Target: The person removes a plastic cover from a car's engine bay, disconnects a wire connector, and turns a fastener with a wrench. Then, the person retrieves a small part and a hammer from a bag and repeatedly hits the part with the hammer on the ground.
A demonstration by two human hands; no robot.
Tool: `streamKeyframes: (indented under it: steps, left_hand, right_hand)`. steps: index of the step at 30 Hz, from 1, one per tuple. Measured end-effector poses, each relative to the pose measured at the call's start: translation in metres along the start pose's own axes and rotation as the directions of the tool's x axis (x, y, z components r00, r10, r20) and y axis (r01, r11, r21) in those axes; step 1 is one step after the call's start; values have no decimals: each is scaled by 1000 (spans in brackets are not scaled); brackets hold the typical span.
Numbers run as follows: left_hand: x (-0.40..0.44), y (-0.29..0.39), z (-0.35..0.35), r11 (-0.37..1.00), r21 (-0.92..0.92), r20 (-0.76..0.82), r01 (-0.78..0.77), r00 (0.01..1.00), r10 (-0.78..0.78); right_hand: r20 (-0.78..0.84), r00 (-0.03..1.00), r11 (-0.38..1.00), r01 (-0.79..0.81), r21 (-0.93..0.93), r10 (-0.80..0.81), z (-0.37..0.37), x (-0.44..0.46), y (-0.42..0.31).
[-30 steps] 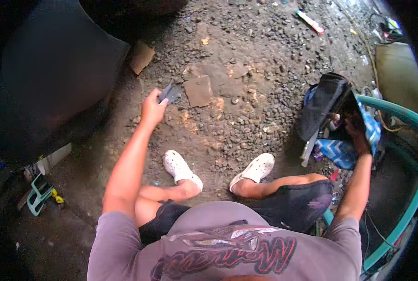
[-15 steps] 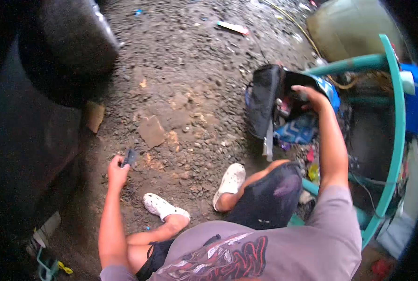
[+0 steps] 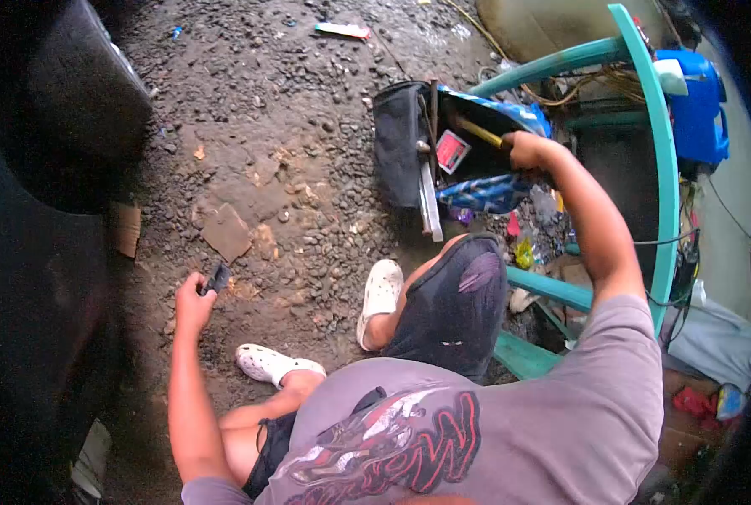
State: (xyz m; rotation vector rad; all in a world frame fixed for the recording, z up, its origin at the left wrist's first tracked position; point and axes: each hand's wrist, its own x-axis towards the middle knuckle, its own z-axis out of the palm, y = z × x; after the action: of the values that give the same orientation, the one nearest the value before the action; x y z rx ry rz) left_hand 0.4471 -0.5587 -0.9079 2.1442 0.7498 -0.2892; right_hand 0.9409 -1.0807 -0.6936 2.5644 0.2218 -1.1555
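Observation:
My left hand [image 3: 193,301] is closed on a small dark flat piece [image 3: 219,276], held out over the gravel; its exact kind is unclear. On the other side, my right hand [image 3: 530,151] grips a yellow-handled tool [image 3: 485,134] at the mouth of an open black bag [image 3: 399,143] with a blue patterned lining. The tool's far end is hard to make out against the dark inside. Lying in the bag is a red packet [image 3: 453,151] with a pale border. A metal bar [image 3: 430,202] sticks out along the bag's near edge.
A teal frame [image 3: 663,143] stands to the right, with a blue jerrycan [image 3: 697,105] behind it. A large tire [image 3: 89,93] is at the upper left. Cardboard pieces [image 3: 225,233] lie on the stony ground, and litter is strewn beside the bag.
My right hand, seen reaching into the bag before, now holds the yellow-handled tool. The view has shifted to the right. The left hand keeps the dark piece.

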Motion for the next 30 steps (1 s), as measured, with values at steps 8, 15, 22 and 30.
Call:
streamKeyframes:
  steps: [8,15,22,30]
  left_hand:
    - [32,-5,6,990,-118,-15,-75,997,74]
    - [65,-7,-15,999,-37,-419,-16,908,-1]
    - [62,22,-27,993,4,-515,-117,851,102]
    - [85,3,85,979,33,-470,-201,862,193]
  right_hand:
    - [67,975,977,213,-2,-212,-68,-172,-89]
    - [237,710,595,308,742,-663,59,-117,-219]
    - [25,757,510,415,754,-653,300,4,-389]
    - [487,706,763,636,-117,-514,331,-3,-367]
